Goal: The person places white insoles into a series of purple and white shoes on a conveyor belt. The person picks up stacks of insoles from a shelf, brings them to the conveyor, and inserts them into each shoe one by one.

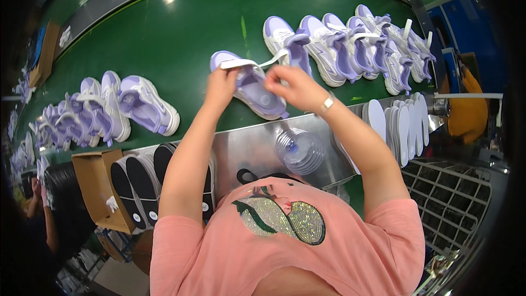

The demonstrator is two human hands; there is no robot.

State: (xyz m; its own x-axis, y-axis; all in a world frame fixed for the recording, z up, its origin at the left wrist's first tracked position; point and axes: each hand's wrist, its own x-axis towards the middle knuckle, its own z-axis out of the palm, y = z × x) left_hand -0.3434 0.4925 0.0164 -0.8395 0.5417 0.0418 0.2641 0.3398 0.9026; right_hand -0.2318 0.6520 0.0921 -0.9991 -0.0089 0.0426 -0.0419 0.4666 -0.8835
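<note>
Shoe [256, 94], lilac and white, lies at a slant on the green bench [183, 38], close to the middle of its near edge, toe pointing to the far edge and heel toward the person. The left hand [220, 89] is at its left side, fingers bent and gripping the upper beside a wide white strap [239, 63]; the tips are partly hidden, so I cannot tell whether they pinch the strap too. The right hand [290, 86] is over the right side of the opening, fingers curled in toward the thumb; whether they pinch anything I cannot tell. A pale watch [327, 102] is on the right wrist. Between this shoe and the next, a narrow white strip [275, 58] slants upward.

More lilac-and-white shoes [323, 44] stand in a crowded group toward the bench's right end, and another row [107, 101] runs along the near edge toward the left end. Just beyond the near edge, a metal shelf [235, 151] holds a ridged clear plastic container [298, 151]. White insoles [376, 119] are stacked to its right; black insoles [121, 183] stand to the left, beside a cardboard box [87, 178].
</note>
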